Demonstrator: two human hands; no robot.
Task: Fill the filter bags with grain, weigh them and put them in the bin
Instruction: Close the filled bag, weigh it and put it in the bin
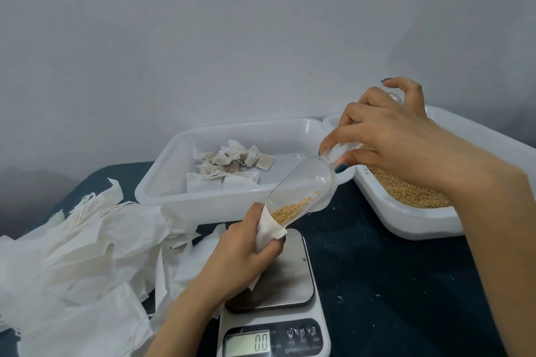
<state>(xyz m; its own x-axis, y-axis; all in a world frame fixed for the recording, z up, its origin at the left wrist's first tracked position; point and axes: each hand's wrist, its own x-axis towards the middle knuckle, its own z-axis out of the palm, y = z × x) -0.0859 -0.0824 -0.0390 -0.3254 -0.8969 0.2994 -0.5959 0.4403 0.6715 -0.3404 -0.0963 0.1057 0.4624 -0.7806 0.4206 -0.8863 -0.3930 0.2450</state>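
A person's left hand (pixel 240 252) grips an open filter bag (pixel 268 230) just above the scale (pixel 275 324), fingers curled round its neck. The right hand (pixel 385 136) pinches the handle of a clear scoop (pixel 301 185), tilted down so its grain (pixel 288 210) lies at the bag's mouth. The display (pixel 261 342) appears to read 0.0. From the scale, the bin (pixel 220 206) of filled bags (pixel 232 164) sits at 12 o'clock, a grain tray (pixel 406 222) at 2 o'clock, and loose empty bags (pixel 81 240) at 9 o'clock on the dark tabletop (pixel 391 284).
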